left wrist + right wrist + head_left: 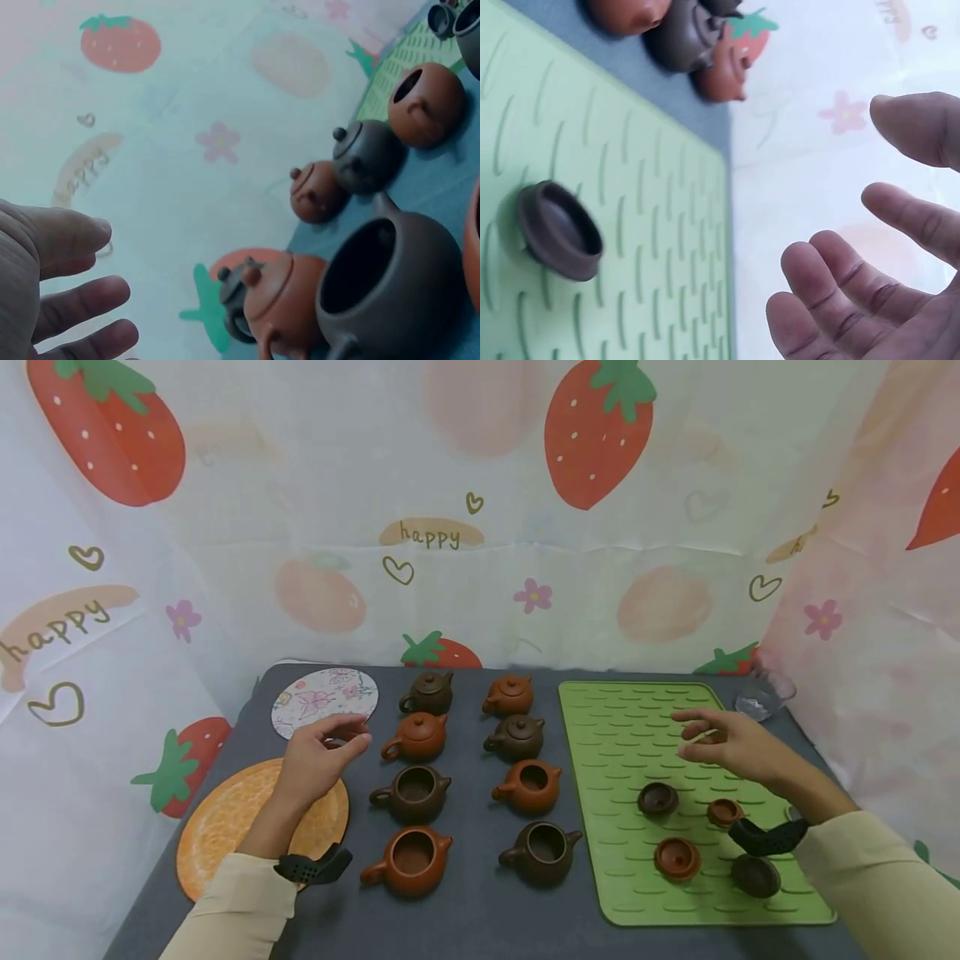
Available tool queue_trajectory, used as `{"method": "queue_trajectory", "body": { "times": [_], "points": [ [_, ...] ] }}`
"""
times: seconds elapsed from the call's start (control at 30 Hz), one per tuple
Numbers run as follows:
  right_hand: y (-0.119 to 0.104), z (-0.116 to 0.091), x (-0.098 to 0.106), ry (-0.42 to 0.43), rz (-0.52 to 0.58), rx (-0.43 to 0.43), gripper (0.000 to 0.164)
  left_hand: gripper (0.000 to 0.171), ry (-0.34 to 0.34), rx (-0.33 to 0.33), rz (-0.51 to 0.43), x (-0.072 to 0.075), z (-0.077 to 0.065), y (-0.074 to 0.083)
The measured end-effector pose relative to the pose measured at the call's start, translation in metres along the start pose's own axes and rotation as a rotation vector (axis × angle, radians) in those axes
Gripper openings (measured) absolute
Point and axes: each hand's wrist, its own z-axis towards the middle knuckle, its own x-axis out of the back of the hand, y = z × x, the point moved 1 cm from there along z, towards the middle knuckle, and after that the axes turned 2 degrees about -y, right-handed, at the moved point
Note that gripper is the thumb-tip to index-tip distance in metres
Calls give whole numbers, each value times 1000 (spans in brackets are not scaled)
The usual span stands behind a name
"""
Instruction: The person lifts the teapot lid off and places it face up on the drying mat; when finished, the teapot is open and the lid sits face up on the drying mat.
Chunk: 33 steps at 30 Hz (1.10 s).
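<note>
My left hand (318,760) hovers with loosely bent fingers left of the teapots and holds nothing. Above the green mat (622,718), my right hand (738,747) is also raised and bare, its fingers spread apart in the right wrist view. Two columns of clay teapots stand between the hands. The back ones wear lids, such as an orange teapot (417,737) and a dark teapot (517,739). Those in front are lidless, including a dark teapot (542,856) and an orange teapot (411,864). Loose lids, among them a dark lid (657,799) and an orange lid (677,860), lie on the mat.
A round orange-brown mat (206,835) lies at the left, partly under my left forearm. Behind it is a white patterned oval mat (300,693). A clear glass vessel (759,697) stands at the back right corner. Strawberry-print cloth (525,635) hangs around the dark table.
</note>
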Motion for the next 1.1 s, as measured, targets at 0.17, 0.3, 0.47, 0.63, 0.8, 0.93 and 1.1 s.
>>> {"method": "queue_trajectory", "body": {
  "times": [0.17,0.3,0.47,0.63,0.8,0.93,1.1],
  "points": [
    [-13,2,4,20,-8,36,55,30,-11,-39,31,-2,10,12],
    [-21,5,6,28,-31,61,53,31,-19,-72,35,-5,17,21],
    [-33,9,9,51,-50,94,52,31,-30,-95,-4,-14,27,28],
    [-46,18,9,58,-27,103,52,31,-3,-110,-46,-31,36,36],
    [-54,29,3,59,26,121,52,31,31,-144,-59,-47,42,44],
    [-56,41,-4,58,68,141,51,32,39,-135,-74,-60,47,45],
    [-52,55,-12,67,105,160,50,34,-13,-59,-75,-74,53,39]
  ]
}}
